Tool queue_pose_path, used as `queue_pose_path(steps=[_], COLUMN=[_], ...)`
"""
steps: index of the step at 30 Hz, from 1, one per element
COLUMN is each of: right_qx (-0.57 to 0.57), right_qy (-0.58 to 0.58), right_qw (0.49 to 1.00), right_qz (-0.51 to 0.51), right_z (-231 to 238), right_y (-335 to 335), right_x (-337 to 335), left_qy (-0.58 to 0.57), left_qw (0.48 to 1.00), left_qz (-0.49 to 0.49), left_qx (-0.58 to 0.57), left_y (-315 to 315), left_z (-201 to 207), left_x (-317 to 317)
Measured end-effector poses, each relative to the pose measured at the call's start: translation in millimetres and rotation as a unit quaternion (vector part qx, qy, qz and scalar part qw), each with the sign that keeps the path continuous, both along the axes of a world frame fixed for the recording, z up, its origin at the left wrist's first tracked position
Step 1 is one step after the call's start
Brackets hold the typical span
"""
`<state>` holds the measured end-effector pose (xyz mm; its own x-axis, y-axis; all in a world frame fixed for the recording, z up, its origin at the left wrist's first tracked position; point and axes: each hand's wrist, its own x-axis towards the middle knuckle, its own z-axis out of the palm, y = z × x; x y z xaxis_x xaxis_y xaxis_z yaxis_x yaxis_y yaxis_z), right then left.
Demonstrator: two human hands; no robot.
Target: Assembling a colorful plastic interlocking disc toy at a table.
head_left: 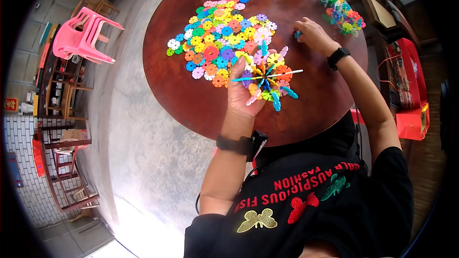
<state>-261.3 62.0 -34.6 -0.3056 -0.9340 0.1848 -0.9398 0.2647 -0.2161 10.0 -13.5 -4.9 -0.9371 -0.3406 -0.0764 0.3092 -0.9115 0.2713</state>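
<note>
My left hand (242, 94) is raised over the near part of the round table, its thumb and fingers closed on a ball-like cluster of interlocking flower discs (275, 60). Colourful discs stick out of that cluster on all sides, some seen edge-on. Farther right, my right hand (314, 34) is bent low over the tabletop, pinching a small blue disc (298, 34), partly hidden by the fingers. A loose heap of flower discs (210, 53) in many colours spreads beyond and to the left of my left hand.
Joined disc clusters (338, 12) line the far and right rim of the dark red table (179, 107). Stacked pink plastic chairs (82, 36) stand off to the left. At the right are a red bag (410, 71) and wooden furniture (377, 8).
</note>
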Motion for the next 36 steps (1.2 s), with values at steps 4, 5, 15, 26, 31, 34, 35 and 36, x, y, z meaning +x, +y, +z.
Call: queue_pose_path(steps=[4,5,15,26,31,34,35,36], right_qx=[0.043,0.041,-0.139,-0.188,-0.195,-0.195,-0.191,-0.191], right_qy=[-0.114,-0.112,-0.468,-0.215,-0.221,-0.207,-0.206,-0.223], right_qw=[0.991,0.992,0.872,0.957,0.955,0.959,0.959,0.956], right_qz=[-0.051,-0.051,-0.018,0.039,0.019,0.020,0.022,0.012], right_z=[9.8,10.8,78.1,116.3,120.3,121.5,122.2,123.3], right_y=[14.6,18.3,48.1,64.7,67.4,70.3,71.2,72.3], right_x=[-3.8,-4.0,64.0,110.7,115.7,116.6,117.6,118.7], left_qy=[0.002,0.004,-0.004,-0.028,-0.018,-0.048,-0.054,-0.060], left_qw=[1.000,0.999,1.000,0.996,0.991,0.984,0.982,0.980], left_qz=[-0.019,-0.032,0.006,0.013,0.024,0.056,0.060,0.064], left_qx=[-0.009,-0.010,-0.020,-0.080,-0.127,-0.160,-0.170,-0.179], left_y=[-1.0,-1.4,7.2,17.2,18.7,21.7,22.4,22.9], left_z=[-2.4,-2.9,10.5,13.9,17.1,20.4,21.9,23.4], left_x=[0.4,0.9,-2.6,0.6,3.1,3.3,4.1,4.5])
